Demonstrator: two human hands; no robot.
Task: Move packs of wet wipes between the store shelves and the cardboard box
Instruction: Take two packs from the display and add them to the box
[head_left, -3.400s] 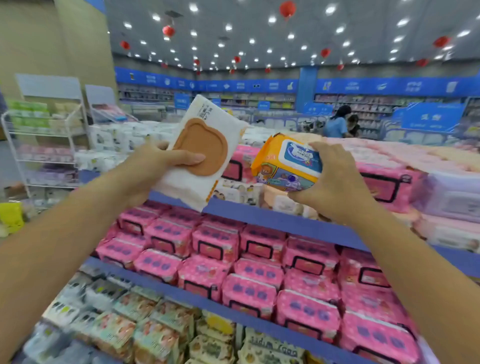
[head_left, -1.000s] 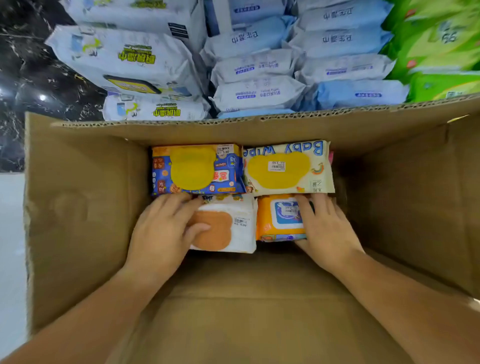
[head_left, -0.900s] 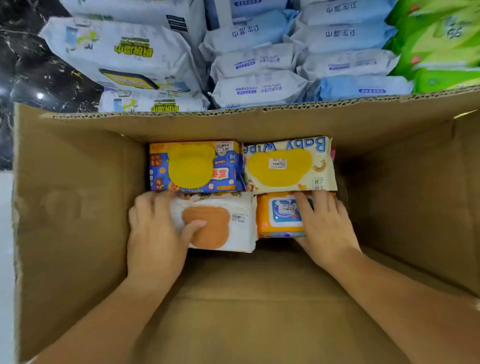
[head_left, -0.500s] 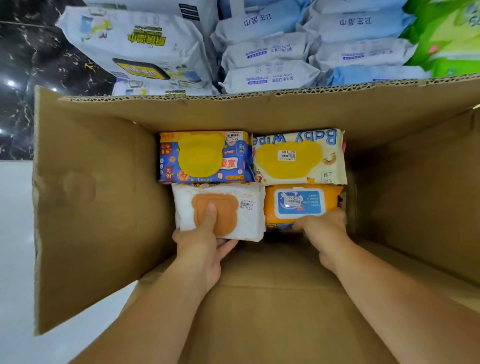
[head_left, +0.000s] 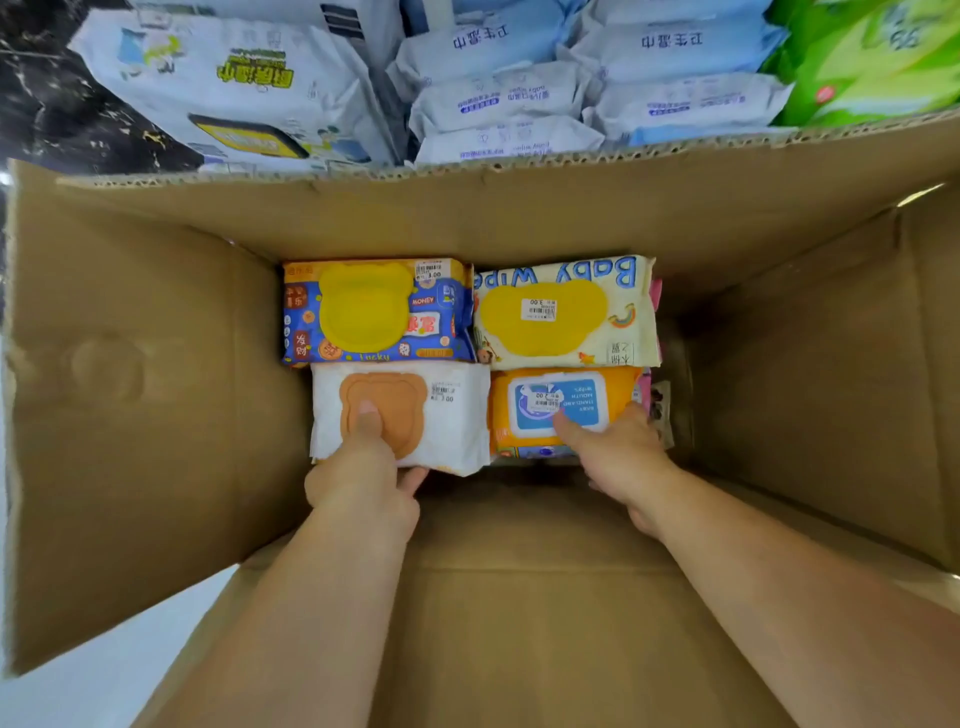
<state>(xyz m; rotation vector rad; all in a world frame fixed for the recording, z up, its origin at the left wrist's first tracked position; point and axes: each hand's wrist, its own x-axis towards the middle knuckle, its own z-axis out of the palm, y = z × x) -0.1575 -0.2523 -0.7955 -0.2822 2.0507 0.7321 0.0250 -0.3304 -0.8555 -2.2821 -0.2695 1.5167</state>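
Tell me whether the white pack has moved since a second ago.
Cannot tell: the white pack lies below the blue pack as before; any small shift is lost in camera movement.

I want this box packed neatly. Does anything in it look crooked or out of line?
The white pack sits shifted right of the blue pack behind it, so their left edges don't line up. A pink pack is wedged at the right.

hands (head_left: 363, 478) gripping packs (head_left: 457, 415), cardboard box (head_left: 156, 415)

White pack (head_left: 457, 415) with tan lid, orange pack (head_left: 501, 415) with blue label, brown cardboard box (head_left: 519, 218)
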